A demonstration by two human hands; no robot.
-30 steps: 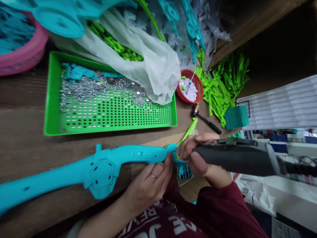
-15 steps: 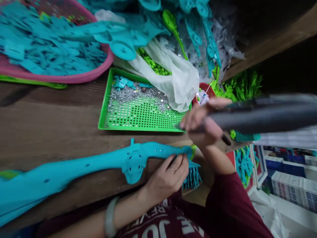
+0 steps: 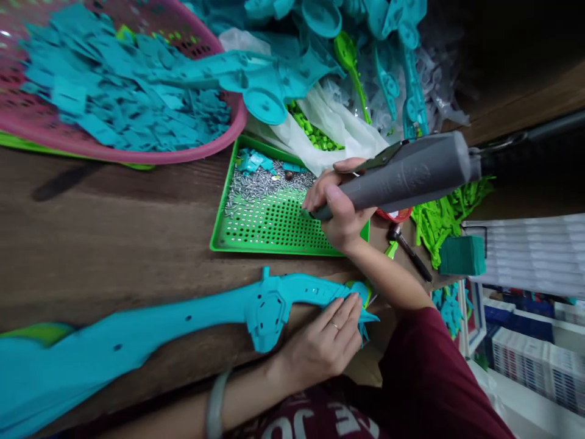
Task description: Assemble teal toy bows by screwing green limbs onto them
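Note:
A long turquoise plastic piece lies along the table's front edge. My left hand, with a ring and a bracelet, rests on its right end, fingers bent over the part. My right hand is wrapped round a grey electric screwdriver, whose tip end points left over the green perforated tray. Its tip is hidden by my fingers. Many small silver screws and a few turquoise bits lie in the tray.
A pink basket of small turquoise parts stands at the upper left. Turquoise pieces, a white bag and lime parts are behind the tray. On the right are a dark-handled tool and a green block.
My right hand and the screwdriver have moved left and slightly up, over the tray. The view has shifted. My left hand stays at the piece's right end, its fingers now flatter.

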